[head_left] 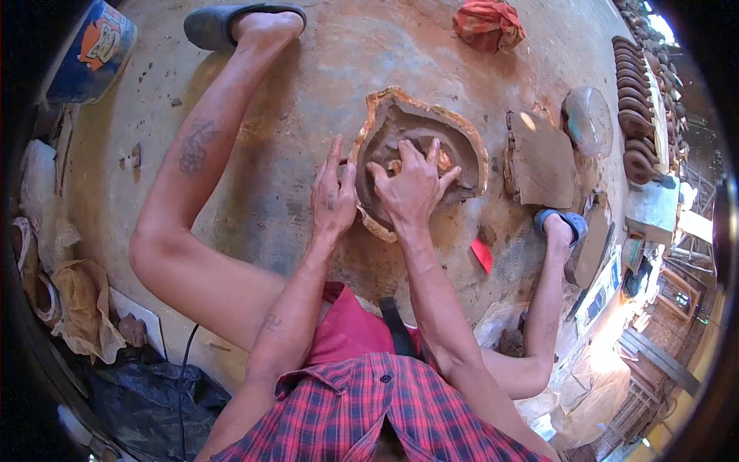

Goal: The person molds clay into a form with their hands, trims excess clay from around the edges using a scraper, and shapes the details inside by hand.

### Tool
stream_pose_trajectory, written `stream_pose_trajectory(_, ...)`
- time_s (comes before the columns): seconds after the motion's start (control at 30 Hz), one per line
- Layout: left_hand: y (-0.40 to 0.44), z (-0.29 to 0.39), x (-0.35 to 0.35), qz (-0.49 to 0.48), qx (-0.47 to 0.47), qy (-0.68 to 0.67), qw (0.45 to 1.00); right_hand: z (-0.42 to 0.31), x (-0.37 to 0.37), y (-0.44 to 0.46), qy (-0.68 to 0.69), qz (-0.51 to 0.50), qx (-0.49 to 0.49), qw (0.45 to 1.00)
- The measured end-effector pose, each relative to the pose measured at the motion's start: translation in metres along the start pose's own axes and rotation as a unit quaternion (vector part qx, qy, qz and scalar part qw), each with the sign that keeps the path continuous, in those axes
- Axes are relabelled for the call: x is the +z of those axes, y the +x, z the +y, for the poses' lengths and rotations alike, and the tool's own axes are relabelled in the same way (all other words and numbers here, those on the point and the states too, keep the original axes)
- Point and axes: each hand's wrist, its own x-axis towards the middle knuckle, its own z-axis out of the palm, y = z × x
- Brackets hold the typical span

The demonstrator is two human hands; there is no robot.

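Observation:
A rough-edged mold point(483, 146) with an orange-brown rim lies on the floor, lined with dark grey clay point(396, 119). Inside it, my right hand point(412, 185) presses on the clay with its fingers spread. My left hand point(335, 192) rests against the mold's left outer edge, its fingers stretched out and pointing forward. What lies under my right palm is hidden. To the right of the mold is a flat slab of grey clay point(543, 162).
A red cloth point(489, 25) lies at the top and a blue bucket point(96, 50) at the upper left. A clear plastic bag point(588, 122) sits beyond the slab. Dark curved pieces point(633, 92) line the right side. A red scrap point(482, 254) lies near my right forearm.

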Motion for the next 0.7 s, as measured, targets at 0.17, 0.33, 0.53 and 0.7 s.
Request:
stream_pose_trajectory(0.17, 0.003, -0.012, 0.01, 0.007, -0.042, -0.039, 0.998, -0.004, 0.007, 0.007, 0.014, 0.038, 0.025, 0.999)
stream_pose_trajectory(0.33, 0.003, -0.013, 0.02, 0.023, -0.024, -0.019, 0.999, -0.013, -0.003, 0.013, -0.01, 0.017, 0.04, 0.999)
stream_pose_trajectory(0.53, 0.004, -0.017, 0.031, 0.068, -0.028, 0.004, 0.997, -0.018, 0.008, 0.022, -0.01, 0.061, 0.069, 0.996)
stream_pose_trajectory(0.7, -0.004, -0.008, 0.036, 0.104, -0.028, 0.018, 0.994, -0.019, -0.001, 0.023, -0.025, 0.038, 0.074, 0.996)
